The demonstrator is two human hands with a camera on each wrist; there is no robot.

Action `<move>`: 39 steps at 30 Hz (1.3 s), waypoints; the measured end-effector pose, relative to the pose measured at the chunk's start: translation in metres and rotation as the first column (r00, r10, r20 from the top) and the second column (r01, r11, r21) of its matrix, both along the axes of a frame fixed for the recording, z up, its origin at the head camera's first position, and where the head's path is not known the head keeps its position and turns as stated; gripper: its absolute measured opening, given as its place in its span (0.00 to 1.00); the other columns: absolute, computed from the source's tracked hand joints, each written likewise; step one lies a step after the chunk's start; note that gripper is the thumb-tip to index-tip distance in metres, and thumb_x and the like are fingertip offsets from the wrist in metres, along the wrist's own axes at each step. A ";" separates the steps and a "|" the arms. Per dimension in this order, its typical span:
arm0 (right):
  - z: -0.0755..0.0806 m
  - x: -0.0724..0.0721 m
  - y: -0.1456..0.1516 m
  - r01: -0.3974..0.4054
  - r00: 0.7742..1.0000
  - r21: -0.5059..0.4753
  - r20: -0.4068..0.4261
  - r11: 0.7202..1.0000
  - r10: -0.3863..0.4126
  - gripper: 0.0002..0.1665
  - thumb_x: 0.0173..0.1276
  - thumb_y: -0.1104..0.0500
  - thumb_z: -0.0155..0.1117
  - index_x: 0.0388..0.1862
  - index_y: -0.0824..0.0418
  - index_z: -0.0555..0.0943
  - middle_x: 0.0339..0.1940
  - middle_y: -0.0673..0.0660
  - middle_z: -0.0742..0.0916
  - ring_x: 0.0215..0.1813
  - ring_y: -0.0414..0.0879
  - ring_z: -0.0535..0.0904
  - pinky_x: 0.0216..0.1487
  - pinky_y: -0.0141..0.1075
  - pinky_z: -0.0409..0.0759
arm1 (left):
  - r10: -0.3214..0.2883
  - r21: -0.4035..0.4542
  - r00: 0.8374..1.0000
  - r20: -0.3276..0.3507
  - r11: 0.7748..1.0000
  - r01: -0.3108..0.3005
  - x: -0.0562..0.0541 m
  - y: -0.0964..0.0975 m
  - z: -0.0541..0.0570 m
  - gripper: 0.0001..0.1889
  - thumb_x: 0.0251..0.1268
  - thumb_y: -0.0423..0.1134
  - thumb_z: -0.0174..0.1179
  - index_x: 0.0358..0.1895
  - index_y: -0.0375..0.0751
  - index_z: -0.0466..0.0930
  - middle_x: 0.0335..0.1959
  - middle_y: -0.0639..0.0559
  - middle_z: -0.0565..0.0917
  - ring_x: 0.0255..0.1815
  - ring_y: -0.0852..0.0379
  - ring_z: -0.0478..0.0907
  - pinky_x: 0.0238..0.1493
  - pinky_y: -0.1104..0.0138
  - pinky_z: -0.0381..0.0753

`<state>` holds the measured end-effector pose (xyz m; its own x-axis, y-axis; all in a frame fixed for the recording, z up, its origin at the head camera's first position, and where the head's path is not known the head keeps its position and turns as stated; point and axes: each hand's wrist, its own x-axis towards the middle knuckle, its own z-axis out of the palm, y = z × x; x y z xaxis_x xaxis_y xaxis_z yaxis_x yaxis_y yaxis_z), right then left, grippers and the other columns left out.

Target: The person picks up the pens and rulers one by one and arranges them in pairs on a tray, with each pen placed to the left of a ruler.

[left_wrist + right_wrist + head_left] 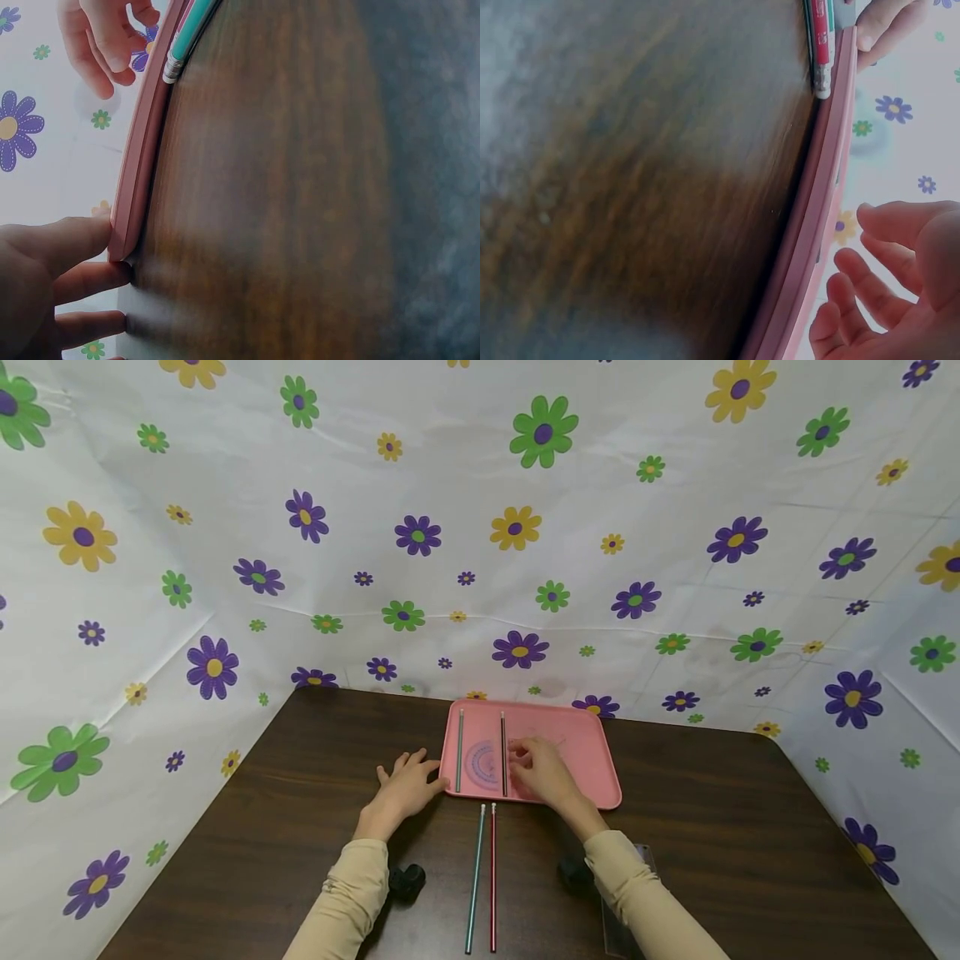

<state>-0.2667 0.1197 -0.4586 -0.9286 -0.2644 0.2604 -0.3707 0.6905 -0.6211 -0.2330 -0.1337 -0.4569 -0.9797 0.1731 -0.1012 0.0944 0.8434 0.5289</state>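
A pink tray [585, 752] lies at the far middle of the table. My left hand [405, 789] touches its near left corner, thumb and index finger at the rim and the other fingers spread over the tabletop. On the tray, a green pencil [460, 752] and a black pencil [504, 752] lie lengthwise, with a clear protractor [482, 765] between them. My right hand [546, 771] is over the tray just right of the black pencil. Its fingers are loosely bent; the right wrist view shows nothing between thumb and fingers.
A teal pencil [476, 881] and a red pencil [493, 881] lie side by side in front of the tray, eraser ends toward it. Partly under my right sleeve is a clear flat object [617, 927]. A flower-print sheet [465, 543] hangs behind the table.
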 end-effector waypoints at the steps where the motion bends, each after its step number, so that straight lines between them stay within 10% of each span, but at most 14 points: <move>1: 0.000 0.001 0.000 -0.004 1.000 -0.002 -0.002 1.000 0.004 0.18 0.61 0.66 0.68 0.50 0.69 0.83 0.44 0.63 0.85 0.43 0.53 0.84 0.49 0.48 0.82 | 0.000 0.001 1.000 -0.001 1.000 0.000 0.000 0.000 0.000 0.27 0.72 0.54 0.56 0.69 0.45 0.74 0.78 0.38 0.61 0.79 0.32 0.50 0.68 0.24 0.37; 15: 0.011 0.020 -0.013 -0.067 0.995 0.043 0.071 0.997 0.064 0.13 0.66 0.63 0.68 0.48 0.66 0.84 0.30 0.52 0.83 0.28 0.39 0.75 0.29 0.30 0.75 | -0.004 -0.017 1.000 -0.008 1.000 0.004 0.000 0.000 0.001 0.28 0.73 0.54 0.55 0.69 0.44 0.74 0.77 0.38 0.61 0.79 0.31 0.51 0.68 0.24 0.38; 39: 0.020 0.068 -0.041 -0.235 0.972 0.217 0.082 0.947 0.222 0.14 0.67 0.57 0.68 0.49 0.60 0.83 0.27 0.46 0.82 0.26 0.35 0.72 0.28 0.29 0.72 | -0.002 -0.037 1.000 -0.005 0.999 0.002 0.001 0.000 0.002 0.27 0.73 0.53 0.55 0.69 0.43 0.74 0.77 0.37 0.62 0.78 0.31 0.52 0.68 0.24 0.40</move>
<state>-0.1984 0.0784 -0.4386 -0.8478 -0.5167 0.1193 -0.5039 0.7150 -0.4845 -0.2323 -0.1342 -0.4551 -0.9799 0.1715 -0.1022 0.0991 0.8622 0.4968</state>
